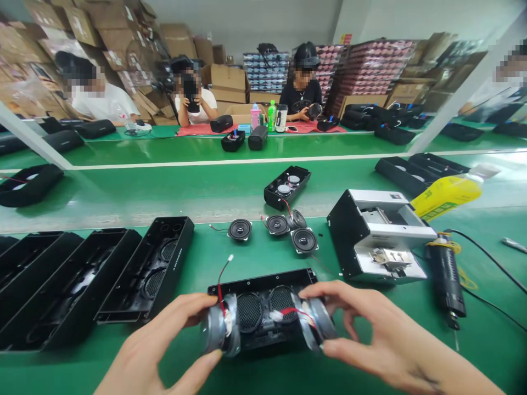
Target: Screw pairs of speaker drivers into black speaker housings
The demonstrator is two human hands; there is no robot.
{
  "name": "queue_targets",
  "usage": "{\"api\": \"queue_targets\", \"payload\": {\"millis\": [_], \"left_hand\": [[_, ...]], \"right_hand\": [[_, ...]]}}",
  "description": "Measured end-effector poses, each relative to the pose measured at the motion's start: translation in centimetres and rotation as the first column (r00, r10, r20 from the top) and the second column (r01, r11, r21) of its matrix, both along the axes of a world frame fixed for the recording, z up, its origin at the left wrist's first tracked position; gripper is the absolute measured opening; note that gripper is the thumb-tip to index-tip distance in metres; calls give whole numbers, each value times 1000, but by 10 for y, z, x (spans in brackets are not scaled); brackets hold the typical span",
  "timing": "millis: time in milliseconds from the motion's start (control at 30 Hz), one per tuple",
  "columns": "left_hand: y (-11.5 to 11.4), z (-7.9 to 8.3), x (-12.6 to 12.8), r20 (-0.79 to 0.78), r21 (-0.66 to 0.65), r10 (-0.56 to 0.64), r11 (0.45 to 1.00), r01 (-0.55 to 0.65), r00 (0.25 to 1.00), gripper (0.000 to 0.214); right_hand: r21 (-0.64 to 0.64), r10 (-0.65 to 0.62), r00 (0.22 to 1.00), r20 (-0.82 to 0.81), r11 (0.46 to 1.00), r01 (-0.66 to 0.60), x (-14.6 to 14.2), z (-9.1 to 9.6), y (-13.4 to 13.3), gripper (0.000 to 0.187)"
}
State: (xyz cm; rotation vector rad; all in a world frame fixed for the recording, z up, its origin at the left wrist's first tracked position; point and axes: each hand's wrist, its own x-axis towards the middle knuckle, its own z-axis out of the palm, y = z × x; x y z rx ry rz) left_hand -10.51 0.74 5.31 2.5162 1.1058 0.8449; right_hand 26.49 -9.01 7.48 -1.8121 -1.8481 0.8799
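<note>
Pinched between the thumb and fingers of my left hand (168, 340) is a round speaker driver (216, 329), tilted on edge, its red and black wire rising to a white plug. My right hand (354, 323) grips a second speaker driver (319, 321), also on edge, with a red wire and white connector hanging inward. Just behind and between them lies an open black speaker housing (255, 282) with two round mesh grilles. Beyond it, several loose speaker drivers (304, 240) rest on the green table.
Open black housings (144, 269) line the left side. To the right stand a screw feeder machine (382, 236), a black electric screwdriver (447, 280) with its cord, and a yellow bottle (448, 195). Another housing (288, 186) holding drivers sits further back. Several co-workers sit across the green bench.
</note>
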Motion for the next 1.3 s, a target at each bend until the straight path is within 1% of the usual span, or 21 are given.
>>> {"api": "queue_targets", "payload": {"millis": [33,100,200,300,400,533,667,800,933,1033,1133,1233,1300], "left_hand": [[6,4,12,-7,35,-20,999,20,1000,43],[13,8,32,-30,88,-42,995,44,999,38],[17,2,48,-100,123,-73,989,85,992,32],[17,-8,53,-180,172,-95,977,127,979,28],[15,-18,56,-267,201,-95,968,152,959,28],[13,-28,60,-400,139,-89,978,156,912,38],[11,-29,61,-443,98,-90,984,148,892,42],[13,-23,60,-445,68,-110,985,156,889,45],[19,-17,59,-421,66,-174,973,222,890,49],[23,-16,57,-413,33,-222,966,258,883,49],[26,-18,56,-406,28,-243,960,277,881,42],[28,-19,56,-372,50,-244,958,282,896,33],[28,-20,56,-351,60,-244,958,281,904,30]], "right_hand": [[-1,34,999,2,999,-34,-11,2,15,52],[35,83,996,21,996,-84,-27,-2,35,49],[114,142,986,87,982,-151,-34,-18,42,46],[215,175,961,215,951,-222,-36,-29,37,41],[291,192,908,372,905,-310,-39,-30,36,44],[322,182,855,485,872,-368,-45,-28,44,49],[324,183,819,545,854,-406,-47,-30,52,56],[280,230,822,521,864,-419,-40,-31,54,64],[233,295,841,453,872,-431,-30,-33,56,54],[238,315,865,390,873,-426,-23,-38,57,49],[266,312,886,344,872,-410,-19,-42,58,48],[284,313,886,343,864,-415,-18,-42,59,48],[290,319,883,345,858,-423,-17,-41,60,48]]}}
